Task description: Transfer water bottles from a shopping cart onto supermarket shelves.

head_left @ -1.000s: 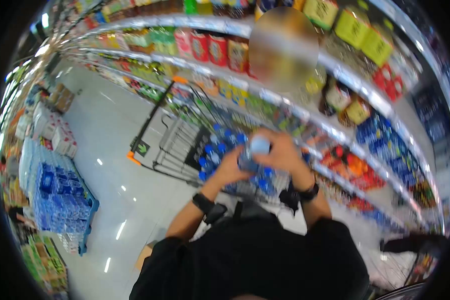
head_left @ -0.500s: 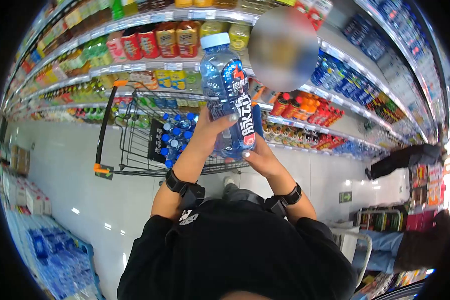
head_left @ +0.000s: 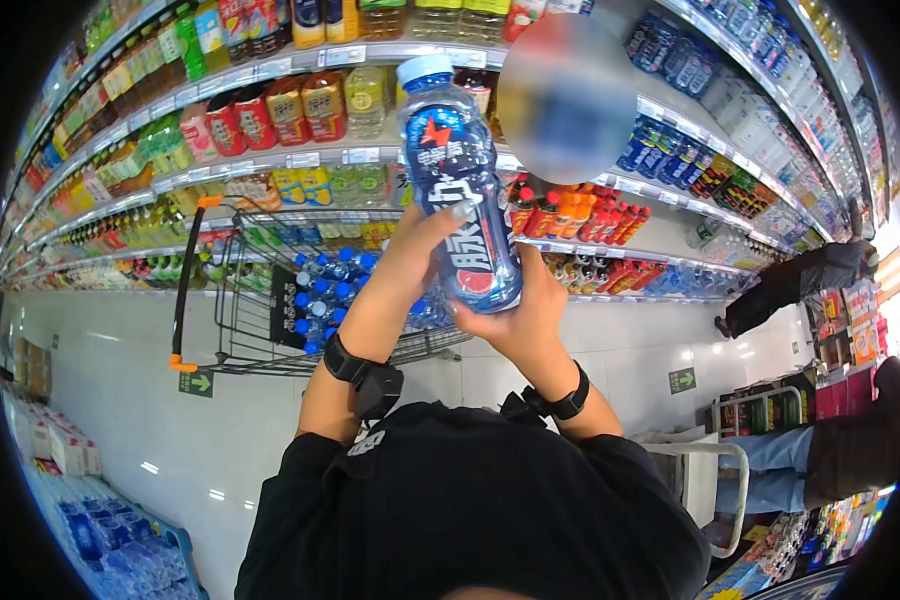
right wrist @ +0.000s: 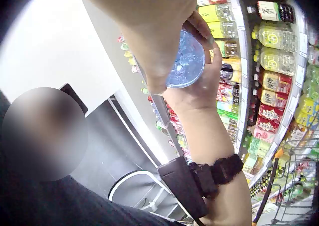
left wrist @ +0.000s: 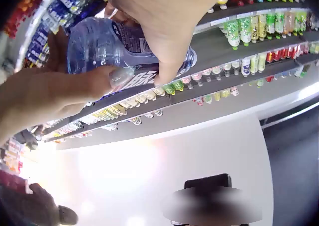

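Bottle (head_left: 450,155) is presenting its label at 12 o'clock, no longer hovering over the cart (head_left: 286,305) at 9; probably it is being inspected.
Left hand (head_left: 415,255) is gripping its side, right hand (head_left: 522,312) its base, both curling closely round. Glossy, blue-tinted, see-through plastic is narrowing toward a pale round cap.
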{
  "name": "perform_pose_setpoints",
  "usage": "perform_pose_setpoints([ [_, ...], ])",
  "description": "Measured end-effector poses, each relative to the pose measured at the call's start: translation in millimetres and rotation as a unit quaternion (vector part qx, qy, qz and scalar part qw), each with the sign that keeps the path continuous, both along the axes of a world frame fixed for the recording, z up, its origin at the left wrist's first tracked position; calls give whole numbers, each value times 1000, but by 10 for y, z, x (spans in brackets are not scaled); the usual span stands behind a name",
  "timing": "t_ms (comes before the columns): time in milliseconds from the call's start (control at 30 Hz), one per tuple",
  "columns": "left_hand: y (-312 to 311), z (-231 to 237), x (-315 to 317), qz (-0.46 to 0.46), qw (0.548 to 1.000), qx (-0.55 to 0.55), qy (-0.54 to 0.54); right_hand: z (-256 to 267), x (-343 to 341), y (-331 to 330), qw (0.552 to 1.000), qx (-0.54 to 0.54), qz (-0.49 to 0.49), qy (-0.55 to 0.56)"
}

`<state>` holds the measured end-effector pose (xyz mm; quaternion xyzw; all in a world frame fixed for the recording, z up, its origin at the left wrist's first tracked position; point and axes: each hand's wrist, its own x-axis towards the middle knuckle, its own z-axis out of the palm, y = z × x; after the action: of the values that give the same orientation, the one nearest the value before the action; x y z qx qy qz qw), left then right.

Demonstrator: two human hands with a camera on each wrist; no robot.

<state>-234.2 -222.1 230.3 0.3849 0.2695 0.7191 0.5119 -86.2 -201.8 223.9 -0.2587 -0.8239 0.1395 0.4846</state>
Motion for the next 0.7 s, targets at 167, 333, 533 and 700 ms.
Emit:
perform_pose_setpoints([
  [167, 147, 2, 328, -44, 999, 20, 7, 123, 380, 60, 998, 64, -25, 13],
  [333, 324, 136, 775, -181, 974, 115, -70, 146, 821, 200, 987, 153, -36, 37],
  [533, 553, 72, 1203, -145, 982, 122, -7, -12, 1341, 529, 963, -143, 141, 179],
  [700, 721, 230, 1557, -161, 978, 129, -7, -79, 1716, 705, 710, -496, 422, 270],
])
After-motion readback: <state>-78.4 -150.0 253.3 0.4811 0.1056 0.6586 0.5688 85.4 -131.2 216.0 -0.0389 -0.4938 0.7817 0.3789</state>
